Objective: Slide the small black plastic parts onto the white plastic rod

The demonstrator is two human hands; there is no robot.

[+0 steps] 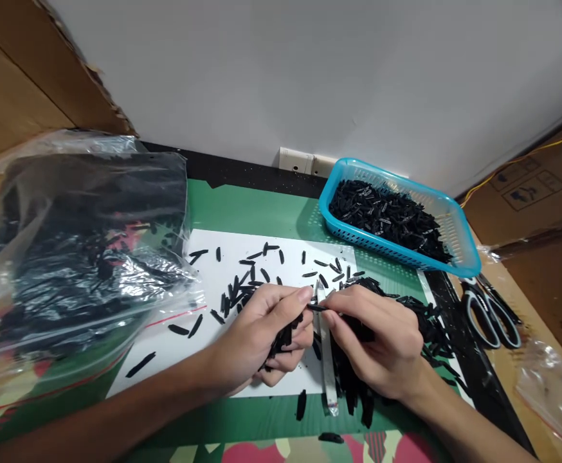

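Pointing toward the left hand (260, 335), one black strip (316, 308) is pinched between the thumb and forefinger of the right hand (382, 335), bent at the knuckles, above one white stick (328, 370). The left hand curls around a clump of strips (281, 344) too tangled to count. Farther out are one blue basket (387, 247), one pair of scissors (493, 315) and one big bag (95, 276).

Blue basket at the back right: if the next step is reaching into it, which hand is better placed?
Probably the right hand: it is nearer the blue basket and seems to pinch just one black strip. The left hand is farther away and curls around a bunch of black pieces.
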